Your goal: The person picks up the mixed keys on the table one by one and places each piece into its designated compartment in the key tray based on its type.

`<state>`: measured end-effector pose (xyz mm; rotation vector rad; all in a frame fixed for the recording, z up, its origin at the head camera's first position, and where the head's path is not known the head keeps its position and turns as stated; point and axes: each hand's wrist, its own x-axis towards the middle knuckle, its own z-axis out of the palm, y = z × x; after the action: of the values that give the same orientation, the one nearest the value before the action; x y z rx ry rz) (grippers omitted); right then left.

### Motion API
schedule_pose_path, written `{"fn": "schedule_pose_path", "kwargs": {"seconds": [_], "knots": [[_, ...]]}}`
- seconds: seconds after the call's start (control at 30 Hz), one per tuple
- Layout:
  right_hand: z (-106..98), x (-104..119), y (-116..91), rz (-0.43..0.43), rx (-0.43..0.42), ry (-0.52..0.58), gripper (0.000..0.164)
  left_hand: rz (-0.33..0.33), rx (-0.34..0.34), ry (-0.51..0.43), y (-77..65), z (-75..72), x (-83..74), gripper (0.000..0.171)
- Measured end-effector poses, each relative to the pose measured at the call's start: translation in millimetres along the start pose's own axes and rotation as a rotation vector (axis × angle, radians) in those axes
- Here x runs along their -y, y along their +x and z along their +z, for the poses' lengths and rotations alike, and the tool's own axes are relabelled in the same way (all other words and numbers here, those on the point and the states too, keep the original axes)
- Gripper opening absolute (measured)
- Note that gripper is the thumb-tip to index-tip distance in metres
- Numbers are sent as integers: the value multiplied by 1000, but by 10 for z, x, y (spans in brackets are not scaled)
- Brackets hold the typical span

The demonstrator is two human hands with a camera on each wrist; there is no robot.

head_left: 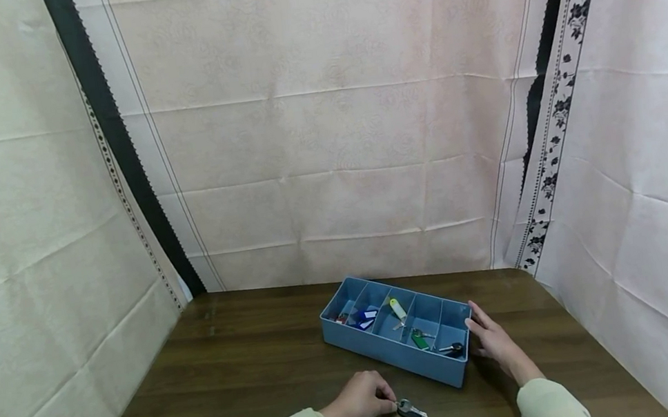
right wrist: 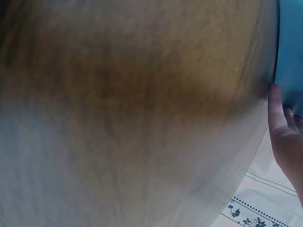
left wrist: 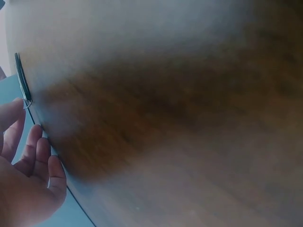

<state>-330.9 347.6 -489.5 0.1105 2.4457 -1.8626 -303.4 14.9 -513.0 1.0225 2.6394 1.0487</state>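
My left hand is low over the table, with thumb and forefinger pinching the small metal ring of a key with a black tag. The left wrist view shows the tag edge-on, just beyond the fingertips. My right hand touches the right end of a blue divided box, fingers fairly straight against its wall. Keys lie in the box's compartments: one with a yellow tag, one with a green tag and one with a black head. Blue-tagged keys lie further left.
Small red items sit in the leftmost compartment. The box stands slanted on a brown wooden table. Pale cloth hangings enclose the table's back and both sides.
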Motion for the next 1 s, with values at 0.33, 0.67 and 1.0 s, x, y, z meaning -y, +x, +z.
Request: {"fn": "schedule_pose_path", "kwargs": {"seconds": [0.33, 0.67, 1.0], "knots": [[-4, -18, -3, -11, 8, -10, 64, 11, 10, 20, 14, -3, -23, 7], [-3, -31, -1, -17, 12, -9, 64, -5, 31, -58, 21, -16, -50, 9], [-6, -21, 0, -17, 12, 4, 64, -33, -4, -211, 61, -56, -136, 8]]}}
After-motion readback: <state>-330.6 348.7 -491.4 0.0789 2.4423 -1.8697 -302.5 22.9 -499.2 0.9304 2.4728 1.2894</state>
